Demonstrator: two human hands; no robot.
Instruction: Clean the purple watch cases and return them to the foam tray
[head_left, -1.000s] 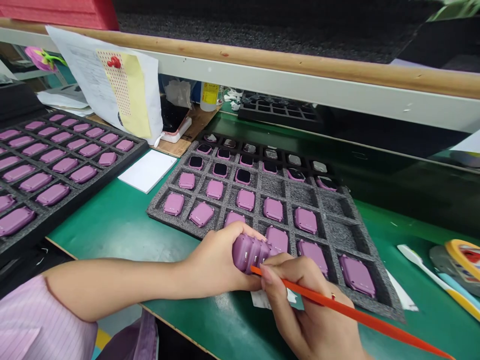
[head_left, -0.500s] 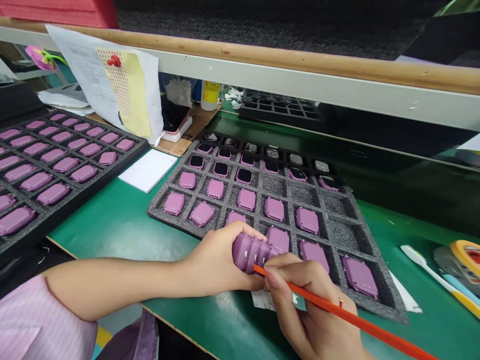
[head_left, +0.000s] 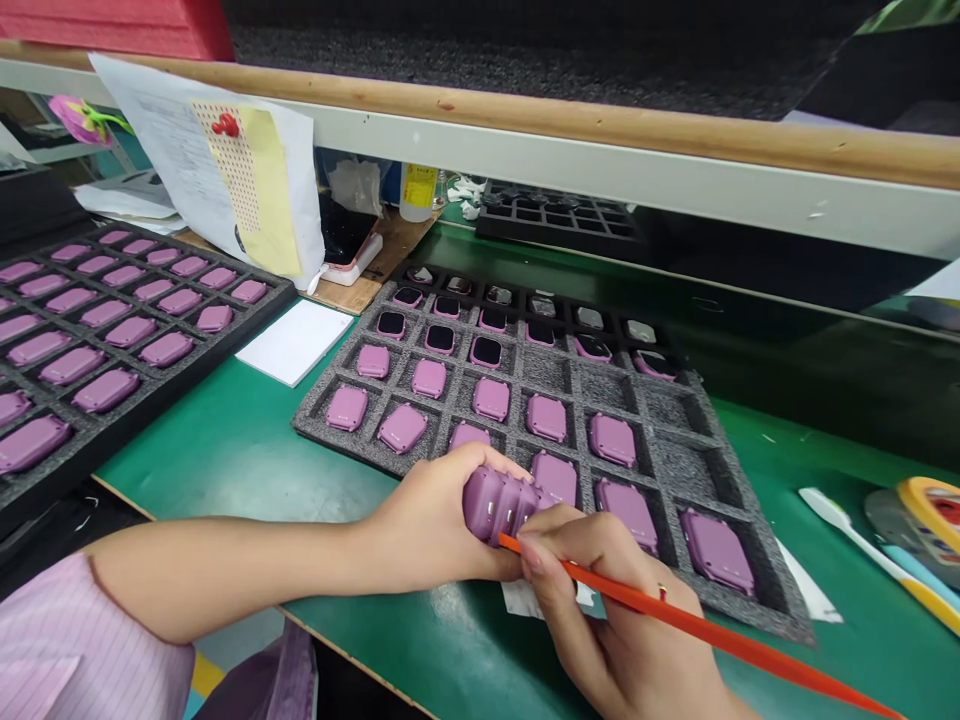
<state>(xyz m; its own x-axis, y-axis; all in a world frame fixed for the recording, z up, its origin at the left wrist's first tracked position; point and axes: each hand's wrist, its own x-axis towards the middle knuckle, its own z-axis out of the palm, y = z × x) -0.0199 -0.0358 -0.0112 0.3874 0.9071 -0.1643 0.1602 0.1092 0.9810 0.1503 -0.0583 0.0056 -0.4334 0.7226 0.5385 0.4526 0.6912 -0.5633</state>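
Observation:
Several purple smartwatch cases are stacked side by side in my left hand, which is closed around them above the tray's front edge. Small shiny slots show along their sides. My right hand pinches a thin orange stick; its tip meets the lower side of the cases, though whether it presses in I cannot tell. Behind my hands lies a grey foam tray with purple cases face down in its front pockets and black-screened watches in its rear ones.
Another foam tray of purple cases stands at the left. A white paper pad lies between the trays. On the right are a toothbrush and a roll of tape. A shelf edge crosses above the green table.
The orange stick's tip has shifted slightly left and down along the held cases, and my right hand has moved a little left with it. My left hand keeps its hold.

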